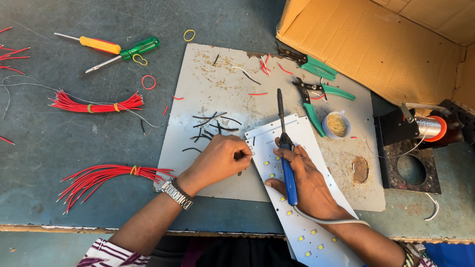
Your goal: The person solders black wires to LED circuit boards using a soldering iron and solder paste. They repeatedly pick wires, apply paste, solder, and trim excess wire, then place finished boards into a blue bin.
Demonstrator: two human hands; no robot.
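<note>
The right hand (pixel 307 180) holds a blue soldering iron (pixel 286 153) over a white light strip (pixel 302 232). The left hand (pixel 217 160) pinches a thin wire at the strip's far left edge.

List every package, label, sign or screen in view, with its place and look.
Cardboard box: top right, resting on the bench, plain brown, flaps open, no print visible.
Small round tub: right of the green-handled pliers, white rim, yellowish contents, no label visible.
No signs or screens.

Worn blue-grey workbench (pixel 59 143). Pale metal sheet (pixel 217 84) at centre; screwdrivers (pixel 106 49) and rubber bands (pixel 148 81) far left; red wire bundles (pixel 96 105) left; cardboard box (pixel 376 44) far right; black solder-spool stand (pixel 410 148) right.
</note>
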